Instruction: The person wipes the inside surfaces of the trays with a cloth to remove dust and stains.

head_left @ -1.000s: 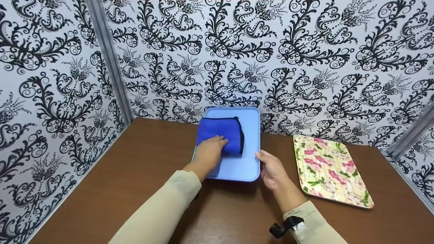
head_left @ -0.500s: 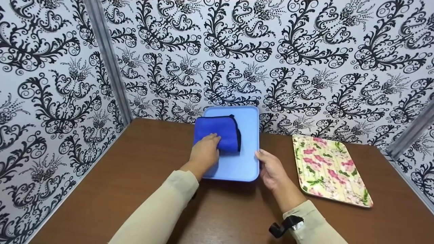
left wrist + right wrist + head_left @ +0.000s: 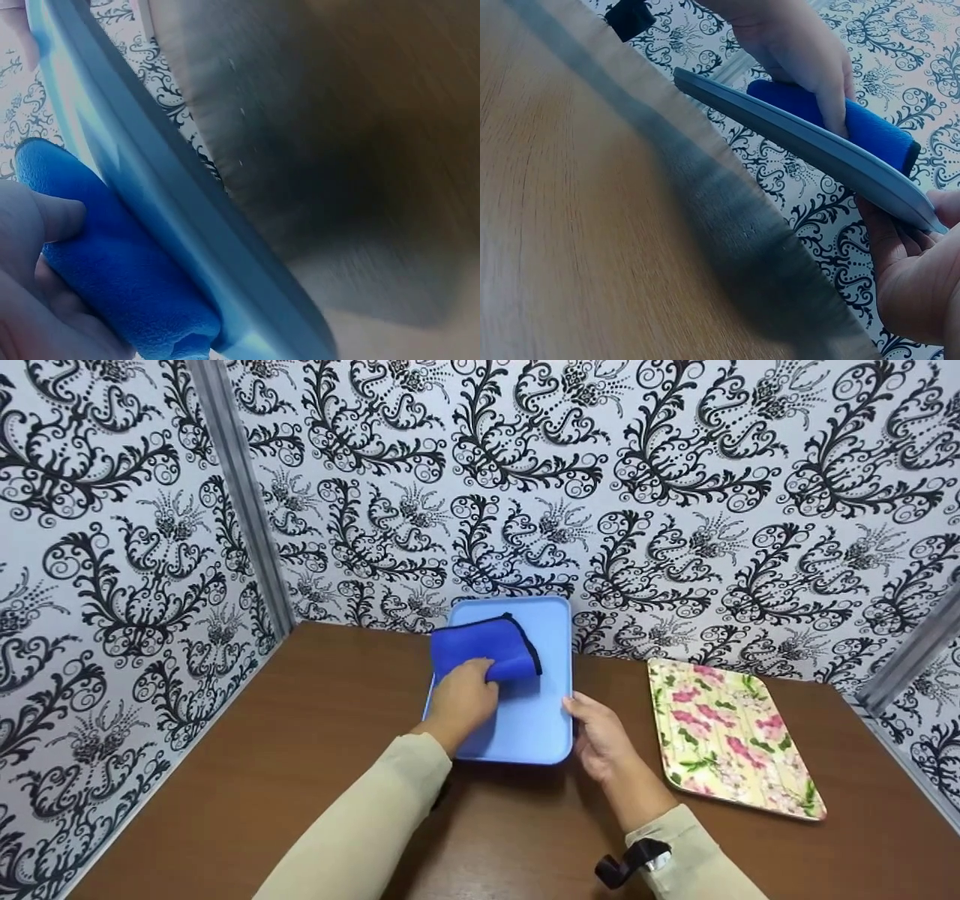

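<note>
A light blue tray (image 3: 525, 727) is held tilted up above the table, its inner face toward me. My right hand (image 3: 601, 735) grips its right edge, thumb on the front and fingers behind, as the right wrist view also shows. A folded blue cloth (image 3: 480, 641) with black edging lies against the tray's face. My left hand (image 3: 463, 699) holds this cloth against the tray; in the left wrist view the thumb (image 3: 64, 216) presses on the cloth and the other fingers curl beneath it. Part of the cloth is hidden behind the hand.
A second tray (image 3: 731, 742), cream with pink flowers and green leaves, lies on the brown table (image 3: 337, 697) at the right. A patterned black-and-white wall (image 3: 525, 472) stands close behind the table. A black strap (image 3: 634, 861) hangs at my right wrist.
My left hand slid the cloth slightly left, then back right, over the tray's face. The cloth's lower right corner now sits higher and its shape is more slanted. The right hand has hardly moved.
</note>
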The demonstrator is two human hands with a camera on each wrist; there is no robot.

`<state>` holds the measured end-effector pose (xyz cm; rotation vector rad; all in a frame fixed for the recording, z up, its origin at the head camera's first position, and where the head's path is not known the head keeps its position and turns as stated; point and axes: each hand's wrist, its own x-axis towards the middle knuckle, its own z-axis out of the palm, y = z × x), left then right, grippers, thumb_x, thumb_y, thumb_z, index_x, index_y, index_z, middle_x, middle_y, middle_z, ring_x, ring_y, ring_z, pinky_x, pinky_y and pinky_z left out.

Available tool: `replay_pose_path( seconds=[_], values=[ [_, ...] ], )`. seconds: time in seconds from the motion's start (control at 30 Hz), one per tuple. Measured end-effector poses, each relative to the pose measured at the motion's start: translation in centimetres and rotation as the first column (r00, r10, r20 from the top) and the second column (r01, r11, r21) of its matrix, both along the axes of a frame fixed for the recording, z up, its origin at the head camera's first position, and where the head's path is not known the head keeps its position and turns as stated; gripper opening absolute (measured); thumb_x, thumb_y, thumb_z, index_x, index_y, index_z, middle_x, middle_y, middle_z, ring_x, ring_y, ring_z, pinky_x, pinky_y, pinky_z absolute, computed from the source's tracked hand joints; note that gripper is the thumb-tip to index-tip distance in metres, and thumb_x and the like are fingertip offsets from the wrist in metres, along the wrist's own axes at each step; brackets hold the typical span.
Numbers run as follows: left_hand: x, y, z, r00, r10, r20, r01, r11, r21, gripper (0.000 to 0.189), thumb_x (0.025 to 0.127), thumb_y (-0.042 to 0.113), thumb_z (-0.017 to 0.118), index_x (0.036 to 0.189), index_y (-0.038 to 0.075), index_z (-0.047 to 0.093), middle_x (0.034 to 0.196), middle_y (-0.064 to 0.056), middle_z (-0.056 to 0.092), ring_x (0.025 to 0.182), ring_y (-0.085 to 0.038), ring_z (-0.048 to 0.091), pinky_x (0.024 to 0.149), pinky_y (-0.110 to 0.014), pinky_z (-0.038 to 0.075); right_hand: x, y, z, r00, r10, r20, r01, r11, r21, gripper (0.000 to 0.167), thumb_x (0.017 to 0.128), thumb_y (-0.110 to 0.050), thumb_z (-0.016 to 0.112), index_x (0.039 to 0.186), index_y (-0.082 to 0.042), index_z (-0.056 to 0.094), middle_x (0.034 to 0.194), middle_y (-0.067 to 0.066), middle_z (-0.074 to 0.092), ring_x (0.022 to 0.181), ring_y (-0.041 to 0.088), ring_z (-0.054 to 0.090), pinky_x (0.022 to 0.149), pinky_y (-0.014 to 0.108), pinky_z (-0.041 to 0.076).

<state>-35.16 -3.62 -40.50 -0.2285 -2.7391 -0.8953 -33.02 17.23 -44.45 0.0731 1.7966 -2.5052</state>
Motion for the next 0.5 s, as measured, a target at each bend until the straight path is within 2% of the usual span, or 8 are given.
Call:
replay_pose_path(
  seconds=[0.37,0.5],
  values=[
    [-0.1,1.5,0.6,1.0,-0.021,-0.004,0.021,0.998,0.057,0.029,0.097,0.015,0.061,0.122,0.012,0.075,0.126,-0.008,0.075,0.119,-0.03,0.07,0.105,-0.048,0.055,-0.1,0.0,0.0,1.0,-0.011,0.006,0.011,1.0,-0.002,0.039,0.105,-0.004,0.049,0.139,0.014,0.052,0.091,0.001,0.075,0.085,0.014,0.07,0.078,0.029,0.059],
    [-0.3,2.3,0.8,1.0,-0.026,-0.003,0.026,0.998,0.062,0.018,0.098,0.016,0.061,0.107,0.012,0.075,0.115,-0.006,0.077,0.107,-0.028,0.072,0.099,-0.048,0.057,0.0,0.0,0.1,1.0,0.004,0.001,-0.004,1.0,0.004,0.037,0.105,-0.005,0.051,0.138,0.012,0.054,0.092,0.001,0.075,0.086,0.015,0.07,0.079,0.029,0.059]
  ],
)
